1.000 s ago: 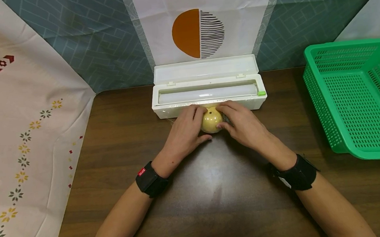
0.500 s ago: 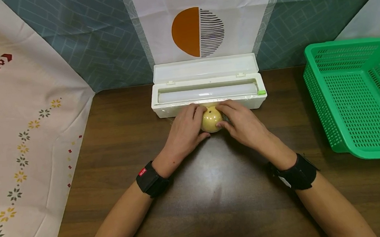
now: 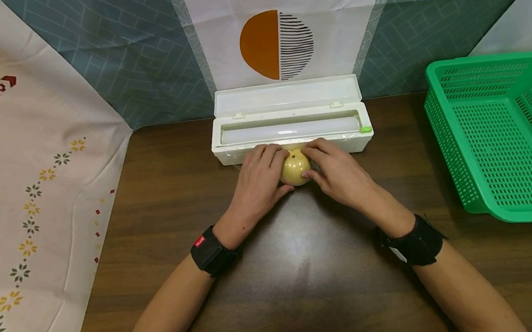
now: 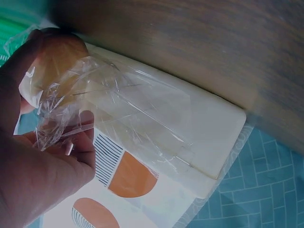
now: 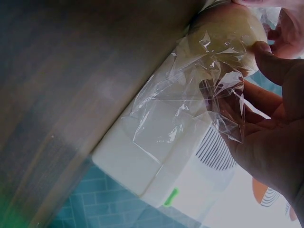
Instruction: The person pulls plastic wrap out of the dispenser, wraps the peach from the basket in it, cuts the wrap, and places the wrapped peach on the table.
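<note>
A round yellow fruit [image 3: 295,167] with a small dark stem pit sits on the table against the front of a white cling film box [image 3: 361,142]. Clear cling film [image 4: 118,95] lies crinkled around the fruit and spreads over the box's front. On the left side, my left hand [image 3: 259,180] has its curled fingers gathered in the film, the thumb at the fruit's near side. My right hand [image 3: 341,172] grips the film on the other side, its thumb [image 5: 273,61] pressing on the fruit [image 5: 228,33]. The fruit's underside is hidden.
The box's lid [image 3: 288,96] stands open at the back, and a film roll [image 3: 291,130] lies inside. A green slider [image 3: 365,129] sits at its right end. To the right is a green plastic basket [image 3: 477,188]. Patterned cloths hang behind and at the left.
The left hand's fingers have shifted slightly around the film, and the fruit has tipped a little to the left. The right hand has stayed almost where it was.
</note>
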A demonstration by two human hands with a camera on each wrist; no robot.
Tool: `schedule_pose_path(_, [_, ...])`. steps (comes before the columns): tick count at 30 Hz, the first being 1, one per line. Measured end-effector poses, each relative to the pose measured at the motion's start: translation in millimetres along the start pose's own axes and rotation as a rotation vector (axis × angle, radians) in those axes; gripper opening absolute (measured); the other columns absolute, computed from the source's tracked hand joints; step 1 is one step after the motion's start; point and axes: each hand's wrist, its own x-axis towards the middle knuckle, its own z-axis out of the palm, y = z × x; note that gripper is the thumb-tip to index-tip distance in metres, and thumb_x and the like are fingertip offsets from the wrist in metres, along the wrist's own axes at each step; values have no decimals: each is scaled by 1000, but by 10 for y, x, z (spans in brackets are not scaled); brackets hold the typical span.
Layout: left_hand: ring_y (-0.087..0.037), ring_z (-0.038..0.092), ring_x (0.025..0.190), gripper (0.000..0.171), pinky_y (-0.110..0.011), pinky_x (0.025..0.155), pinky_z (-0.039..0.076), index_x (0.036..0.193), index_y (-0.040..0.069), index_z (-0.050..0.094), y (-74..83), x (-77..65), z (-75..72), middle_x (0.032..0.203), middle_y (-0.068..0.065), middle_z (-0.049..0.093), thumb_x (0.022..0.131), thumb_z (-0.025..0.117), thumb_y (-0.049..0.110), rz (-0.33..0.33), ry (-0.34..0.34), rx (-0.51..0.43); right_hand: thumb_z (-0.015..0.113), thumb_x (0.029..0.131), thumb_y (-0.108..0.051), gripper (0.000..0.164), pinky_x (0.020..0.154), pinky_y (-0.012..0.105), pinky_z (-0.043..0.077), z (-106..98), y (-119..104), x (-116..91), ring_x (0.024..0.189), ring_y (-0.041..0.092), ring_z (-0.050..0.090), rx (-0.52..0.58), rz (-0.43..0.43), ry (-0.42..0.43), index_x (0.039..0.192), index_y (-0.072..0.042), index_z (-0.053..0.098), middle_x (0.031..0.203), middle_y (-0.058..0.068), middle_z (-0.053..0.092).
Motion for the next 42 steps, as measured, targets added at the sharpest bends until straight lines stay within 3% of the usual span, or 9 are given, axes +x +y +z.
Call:
schedule_pose_path(9, [-25,48,111,79,-41,94,39,121,8,56,-29,12,1,120,-5,56,60,90,43,4,10,-29,75,85,-21,45,87,40,47,5,-30,9,106,27,51,-12,-3,44,120,5,63,119,18,48])
schedule_pose_path(16, [-26,50,107,78,-41,91,40,118,7,53,-39,14,1,112,-5,56,59,90,42,5,24,-46,78,83,-24,50,92,41,44,2,-18,7,108,28,52,-6,15,46,122,4,64,117,15,58])
schedule_pose_path(20, [-26,50,106,75,-41,92,40,116,8,54,-45,11,-1,111,-5,56,59,90,42,3,27,-57,79,81,-24,53,88,41,45,2,-13,4,103,26,53,10,28,64,124,1,61,113,13,59])
schedule_pose_path(26, [-25,51,105,74,-40,91,41,115,8,54,-46,9,-14,111,-4,56,60,89,43,9,20,-58,81,79,-22,40,80,40,46,10,-18,5,95,23,53,21,13,90,110,-5,62,106,9,59])
schedule_pose_path(33, [-25,50,106,73,-40,91,41,115,7,55,-59,2,-18,112,-3,57,61,89,43,24,21,-62,83,76,-18,35,88,39,43,11,-25,23,104,25,51,55,-23,145,100,-1,66,114,11,56])
schedule_pose_path(37, [-25,51,107,73,-40,91,41,115,8,55,-65,-4,-17,112,-3,58,61,88,44,27,21,-68,82,77,-19,36,96,39,41,7,-31,18,109,25,52,43,-23,130,103,1,67,112,10,62])
schedule_pose_path(42, [-24,51,107,74,-40,92,41,116,8,54,-70,-8,-21,113,-3,58,61,87,45,26,15,-76,82,77,-23,39,95,38,42,-5,-35,16,108,25,53,-2,-26,104,105,0,68,110,9,64])
